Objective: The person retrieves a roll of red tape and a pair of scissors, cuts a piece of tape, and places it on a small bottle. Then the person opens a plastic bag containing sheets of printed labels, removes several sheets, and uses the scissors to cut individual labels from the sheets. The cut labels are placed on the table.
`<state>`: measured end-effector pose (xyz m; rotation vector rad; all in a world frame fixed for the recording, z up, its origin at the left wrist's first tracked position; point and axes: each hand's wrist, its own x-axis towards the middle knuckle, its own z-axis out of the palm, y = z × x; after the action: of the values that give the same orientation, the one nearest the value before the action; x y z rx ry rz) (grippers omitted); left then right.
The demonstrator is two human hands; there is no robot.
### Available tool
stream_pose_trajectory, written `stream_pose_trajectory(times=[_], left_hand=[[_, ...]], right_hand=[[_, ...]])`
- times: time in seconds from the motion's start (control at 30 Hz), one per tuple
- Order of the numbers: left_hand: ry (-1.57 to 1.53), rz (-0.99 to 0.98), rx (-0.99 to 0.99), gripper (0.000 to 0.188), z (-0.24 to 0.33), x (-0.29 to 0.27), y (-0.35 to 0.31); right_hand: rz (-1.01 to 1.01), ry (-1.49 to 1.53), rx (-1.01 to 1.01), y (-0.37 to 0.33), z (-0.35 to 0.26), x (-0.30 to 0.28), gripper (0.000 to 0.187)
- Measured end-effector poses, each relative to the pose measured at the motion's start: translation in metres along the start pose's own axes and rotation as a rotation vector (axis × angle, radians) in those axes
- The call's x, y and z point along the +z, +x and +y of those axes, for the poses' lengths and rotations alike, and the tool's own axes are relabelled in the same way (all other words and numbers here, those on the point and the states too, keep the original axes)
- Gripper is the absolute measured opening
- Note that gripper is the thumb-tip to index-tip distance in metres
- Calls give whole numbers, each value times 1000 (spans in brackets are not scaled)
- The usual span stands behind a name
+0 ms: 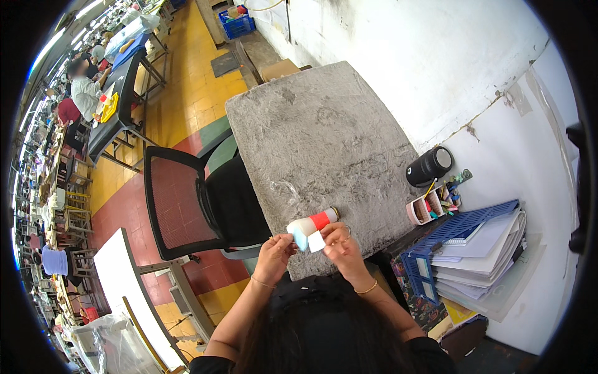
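Close to the table's near edge, my left hand (275, 254) pinches a small light-blue piece (298, 239), thin-looking and partly behind my fingers. Just to its right, my right hand (344, 250) has a small white square piece (316, 242) between its fingertips. The two pieces are side by side, and I cannot tell if they touch. Right beyond them a white and red bottle-shaped item (319, 220) lies on its side, its dark-rimmed end pointing right. Under it spreads the grey, fuzzy cloth (311, 124) of the tabletop.
Crumpled clear plastic (285, 192) lies left of the bottle-shaped item. On the right are a black cylindrical device (430, 167), a pen holder (428, 209) and a blue file rack (418, 265) with papers. A black mesh chair (180, 202) stands left. Farther off, people work at benches.
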<state>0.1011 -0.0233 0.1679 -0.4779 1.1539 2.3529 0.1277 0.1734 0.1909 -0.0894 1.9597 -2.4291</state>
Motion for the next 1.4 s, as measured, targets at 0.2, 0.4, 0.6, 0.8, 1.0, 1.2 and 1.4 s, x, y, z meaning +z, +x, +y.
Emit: stream_pose_trajectory(times=[0.2,0.4,0.6,0.8,1.0,1.2,1.4], left_hand=[[224,126,29,17,-14,-35,53],[803,266,144,27,-29,-23,134],[1122,196,605,38,-48,8,144],[1406,-248,1013,55,-23,62,56],[1415,-177,845,36,-32,45,66],[630,-309,-173,18,2,33,75],[763,-398,-126,19,17,40,67]], right_hand=[[157,154,1,4,4,-35,8],[270,334,94,5,4,-55,7],[408,455,288,-2,19,-61,2],[471,577,595,10,20,-56,10],[526,574,539,16,23,-44,23],[377,-20,281,20,17,-52,25],[182,-308,301,23,12,-57,16]])
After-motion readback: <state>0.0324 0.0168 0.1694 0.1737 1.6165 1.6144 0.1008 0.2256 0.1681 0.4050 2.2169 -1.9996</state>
